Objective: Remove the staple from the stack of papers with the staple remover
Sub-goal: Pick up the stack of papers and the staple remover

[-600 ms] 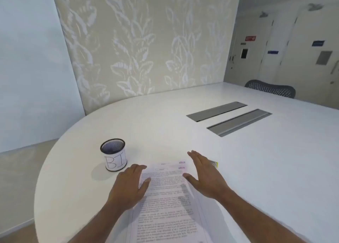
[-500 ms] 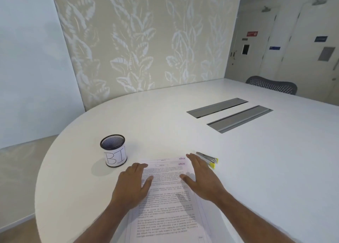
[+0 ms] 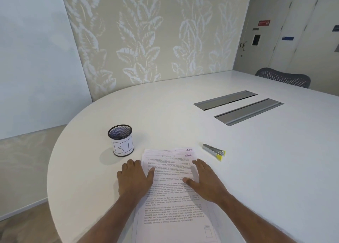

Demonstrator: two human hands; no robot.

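A stack of printed papers (image 3: pixel 170 169) lies on the white table (image 3: pixel 256 160) in front of me, its sheets slightly fanned at the top. My left hand (image 3: pixel 134 178) rests flat on the stack's left edge, fingers apart. My right hand (image 3: pixel 205 180) lies flat on its right side, fingers spread, holding nothing. A metal staple remover with yellow tips (image 3: pixel 214 151) lies on the table just right of the papers' top corner, apart from my right hand. No staple is visible at this size.
A black mesh cup (image 3: pixel 121 140) with a white label stands left of the papers' top. Two grey cable hatches (image 3: pixel 238 107) sit farther back on the right. The table's curved edge runs close on the left. A mesh chair (image 3: pixel 283 77) stands at the far side.
My right hand has slid back toward me on the papers, uncovering the staple remover. The camera has tilted, so everything sits slightly lower and nearer.
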